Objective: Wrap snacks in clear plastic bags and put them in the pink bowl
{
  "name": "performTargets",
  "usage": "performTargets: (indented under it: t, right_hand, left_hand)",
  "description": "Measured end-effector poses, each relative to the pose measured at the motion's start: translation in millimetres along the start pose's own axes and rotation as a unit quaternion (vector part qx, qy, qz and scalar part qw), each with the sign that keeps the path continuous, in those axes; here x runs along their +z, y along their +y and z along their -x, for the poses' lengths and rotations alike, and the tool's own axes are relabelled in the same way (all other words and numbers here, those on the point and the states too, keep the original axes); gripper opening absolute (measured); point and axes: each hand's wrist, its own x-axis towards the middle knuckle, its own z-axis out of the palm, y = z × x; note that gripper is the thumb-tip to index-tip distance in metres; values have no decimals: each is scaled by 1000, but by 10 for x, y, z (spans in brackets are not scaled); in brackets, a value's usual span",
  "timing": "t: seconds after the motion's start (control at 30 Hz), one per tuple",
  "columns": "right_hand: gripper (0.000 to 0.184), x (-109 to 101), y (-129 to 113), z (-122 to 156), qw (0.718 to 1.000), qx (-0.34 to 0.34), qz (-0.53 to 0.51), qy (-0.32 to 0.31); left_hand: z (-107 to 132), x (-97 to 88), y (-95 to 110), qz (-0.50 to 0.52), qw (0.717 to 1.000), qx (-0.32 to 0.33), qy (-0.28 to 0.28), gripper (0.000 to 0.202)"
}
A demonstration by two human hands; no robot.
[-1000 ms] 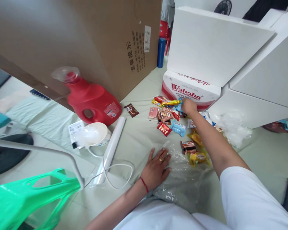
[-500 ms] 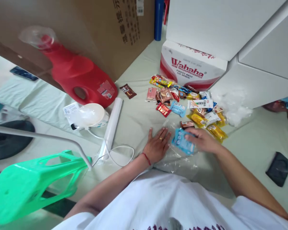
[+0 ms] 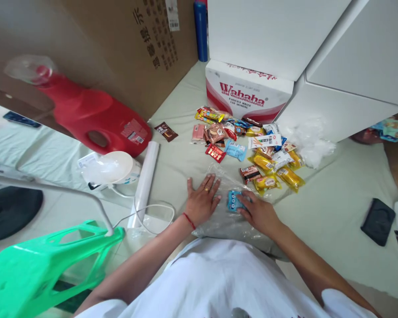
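My left hand [image 3: 201, 199] lies flat with spread fingers on a clear plastic bag [image 3: 225, 221] on the pale green mat. My right hand [image 3: 257, 212] holds a small blue snack packet [image 3: 234, 201] down on the bag, fingers closed on its edge. Just beyond the bag lies a pile of several wrapped snacks [image 3: 248, 150] in yellow, red, blue and brown wrappers.
A red and white Wahaha carton [image 3: 248, 95] stands behind the snacks, under white foam blocks [image 3: 318, 44]. A red detergent jug [image 3: 89, 119], a white bowl [image 3: 111, 167], a white tube [image 3: 146, 181] and cable lie left. A green plastic stool [image 3: 49, 260] is near left, a black object [image 3: 378, 221] right.
My right hand went from the far snack pile back to the bag, carrying the blue packet, and now presses it lower onto the bag. My left hand stayed flat.
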Motion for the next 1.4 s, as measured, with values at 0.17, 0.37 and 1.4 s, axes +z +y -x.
performTargets:
  t: [0.17,0.37,1.4]
  right_hand:
    - [43,-652,383,-644,990,55,16,127]
    - [58,-1284,819,-2199,972,55,159,165]
    - [48,-390,-28,46,965,256,-35,50]
  left_hand:
    - [44,4,-77,-7,1000,2,8,56]
    - [53,21,-74,-20,999,7,28,56]
    - [85,32,-29,14,999,-1,31,54]
